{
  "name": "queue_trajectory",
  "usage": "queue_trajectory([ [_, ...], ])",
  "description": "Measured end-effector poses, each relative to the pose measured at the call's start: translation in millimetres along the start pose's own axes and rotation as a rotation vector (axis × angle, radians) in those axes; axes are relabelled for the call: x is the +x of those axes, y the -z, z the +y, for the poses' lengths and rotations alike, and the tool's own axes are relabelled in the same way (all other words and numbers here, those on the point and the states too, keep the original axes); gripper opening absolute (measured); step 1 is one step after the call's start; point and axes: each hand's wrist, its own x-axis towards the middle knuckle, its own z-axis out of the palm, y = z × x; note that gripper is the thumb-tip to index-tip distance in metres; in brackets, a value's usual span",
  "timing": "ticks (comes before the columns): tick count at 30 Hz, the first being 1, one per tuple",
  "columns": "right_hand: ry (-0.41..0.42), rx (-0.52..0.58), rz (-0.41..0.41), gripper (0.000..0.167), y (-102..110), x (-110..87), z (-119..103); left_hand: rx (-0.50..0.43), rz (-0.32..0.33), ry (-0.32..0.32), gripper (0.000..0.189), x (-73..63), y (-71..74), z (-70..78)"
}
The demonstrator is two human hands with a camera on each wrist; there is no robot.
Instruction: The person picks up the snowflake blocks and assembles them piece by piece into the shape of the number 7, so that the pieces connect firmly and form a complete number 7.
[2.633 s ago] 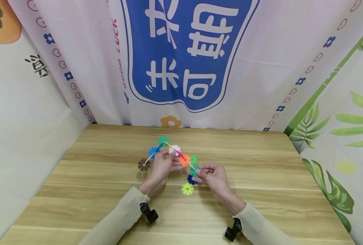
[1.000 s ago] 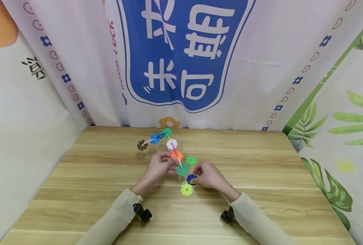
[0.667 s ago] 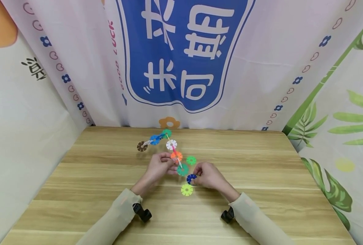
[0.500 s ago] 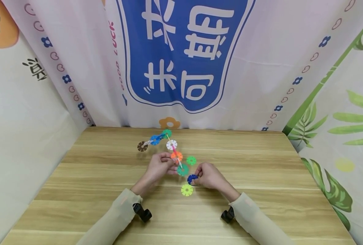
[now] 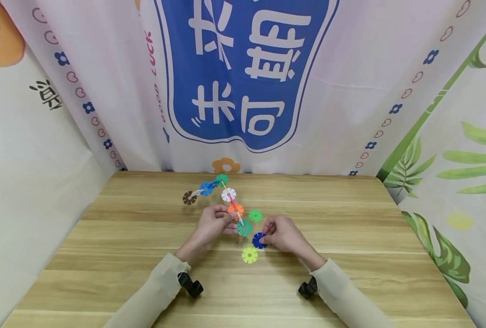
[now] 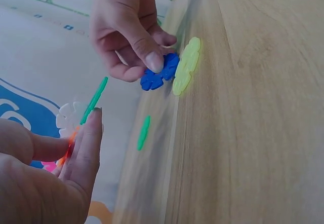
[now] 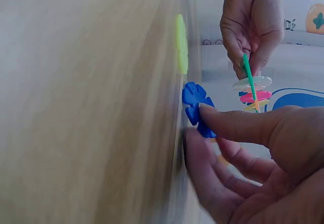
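Observation:
My left hand (image 5: 211, 225) pinches the orange interlocking disc (image 5: 236, 207) of a chain of slotted plastic discs. From there the chain runs up and away through a white disc (image 5: 225, 193), a green disc (image 5: 222, 177) and a blue disc (image 5: 204, 190) to a brown disc (image 5: 186, 199). More discs link them edge-on. A teal disc (image 5: 247, 230) forms the near end, beside my left fingertips. My right hand (image 5: 284, 234) holds a loose dark blue disc (image 7: 193, 95) between thumb and fingers, close over the table; the thumb covers part of it.
A lime-yellow disc (image 5: 249, 260) lies on the wooden table (image 5: 349, 255), just nearer than the dark blue one. A small bright green disc (image 5: 256, 211) lies beyond, between the hands. A printed curtain (image 5: 341, 127) hangs behind the table's far edge.
My right hand has left the teal disc, taken the dark blue disc and tilted it slightly rightward. My left hand's hold has shifted from near the white disc to the orange one.

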Motion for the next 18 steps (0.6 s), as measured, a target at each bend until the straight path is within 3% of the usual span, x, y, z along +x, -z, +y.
queue_trajectory([
  [8,-0.01,0.24,0.063,0.015,1.7,-6.2,1.1,-0.009,0.023,0.014,0.015,-0.3,-0.2,2.5],
  [18,0.039,0.28,0.149,0.01,-0.1,-18.6,-1.5,-0.026,0.038,0.02,0.02,4.9,-5.2,2.7],
])
